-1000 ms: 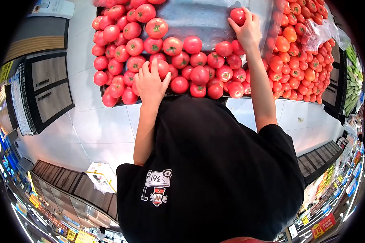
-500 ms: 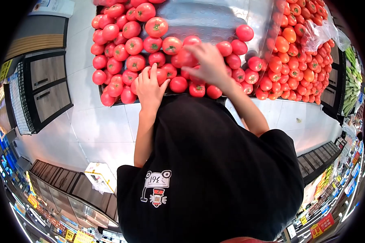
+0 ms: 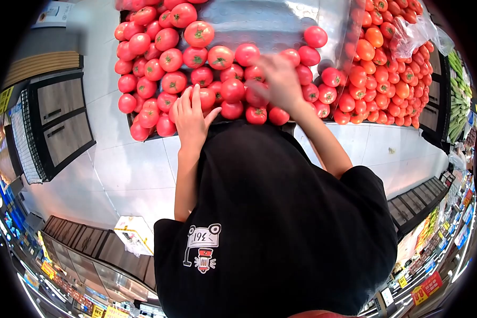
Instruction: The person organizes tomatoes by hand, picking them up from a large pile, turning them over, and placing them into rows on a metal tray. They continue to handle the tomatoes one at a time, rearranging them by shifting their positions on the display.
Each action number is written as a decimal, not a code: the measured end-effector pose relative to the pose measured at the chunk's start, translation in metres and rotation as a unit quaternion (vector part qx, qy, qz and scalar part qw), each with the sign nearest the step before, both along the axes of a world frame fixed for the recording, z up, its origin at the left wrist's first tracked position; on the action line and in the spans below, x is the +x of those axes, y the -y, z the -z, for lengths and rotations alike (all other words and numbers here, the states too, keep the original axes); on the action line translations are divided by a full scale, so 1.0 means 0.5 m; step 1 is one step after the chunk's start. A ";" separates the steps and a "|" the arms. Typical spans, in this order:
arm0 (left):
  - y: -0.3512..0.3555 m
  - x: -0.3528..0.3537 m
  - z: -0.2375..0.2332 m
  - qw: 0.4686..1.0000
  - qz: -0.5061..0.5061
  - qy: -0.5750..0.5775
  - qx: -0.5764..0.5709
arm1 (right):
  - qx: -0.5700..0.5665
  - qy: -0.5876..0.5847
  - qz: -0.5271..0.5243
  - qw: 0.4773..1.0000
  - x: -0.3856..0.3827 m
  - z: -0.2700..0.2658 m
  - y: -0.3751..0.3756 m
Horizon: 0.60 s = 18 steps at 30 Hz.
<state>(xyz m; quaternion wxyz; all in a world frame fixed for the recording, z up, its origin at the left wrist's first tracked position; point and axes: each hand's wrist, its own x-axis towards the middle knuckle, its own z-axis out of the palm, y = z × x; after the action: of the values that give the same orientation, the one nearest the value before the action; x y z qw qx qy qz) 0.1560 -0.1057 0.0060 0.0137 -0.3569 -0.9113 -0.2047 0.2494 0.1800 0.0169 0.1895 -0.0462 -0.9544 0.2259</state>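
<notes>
My left hand (image 3: 192, 115) lies over the front of a heap of red tomatoes (image 3: 174, 82), its fingers spread. A tomato (image 3: 207, 97) sits right beside its thumb and fingers. My right hand (image 3: 278, 82) is over the tomatoes further right, smeared by motion, with thumb and fingers apart. Under its fingertips are a tomato (image 3: 256, 95) at the thumb and another partly covered one behind. I cannot tell whether it grips either. Between the two hands a round tomato (image 3: 232, 90) rests on top of the others.
Behind the tomatoes shows the grey display surface (image 3: 270, 26). A clear divider (image 3: 350, 47) separates a second heap of smaller, orange-red tomatoes (image 3: 389, 79), with a plastic bag (image 3: 412, 36) on it. Green vegetables (image 3: 459, 100) lie far right. A white box (image 3: 134, 235) stands on the floor behind me.
My right hand has shifted right and slightly down. The tomato that was under its fingers now lies uncovered among the others. My left hand has stayed in nearly the same place.
</notes>
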 end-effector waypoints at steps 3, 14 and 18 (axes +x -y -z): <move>-0.004 0.003 0.002 1.000 0.003 -0.029 -0.003 | 0.101 -0.039 0.258 0.960 0.000 0.009 -0.151; -0.059 0.023 -0.031 0.992 0.099 -0.043 0.058 | -0.117 0.100 0.376 0.914 -0.006 -0.095 -0.242; -0.083 0.032 -0.035 0.992 0.087 -0.009 0.089 | -0.112 0.012 0.321 0.940 0.098 -0.111 -0.149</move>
<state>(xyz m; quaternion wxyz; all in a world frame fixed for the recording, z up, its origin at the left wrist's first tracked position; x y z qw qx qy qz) 0.1721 -0.0642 0.0236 0.0353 -0.4342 -0.8546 -0.2826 0.2983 0.2543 0.0724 0.2345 -0.3741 -0.8593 0.2582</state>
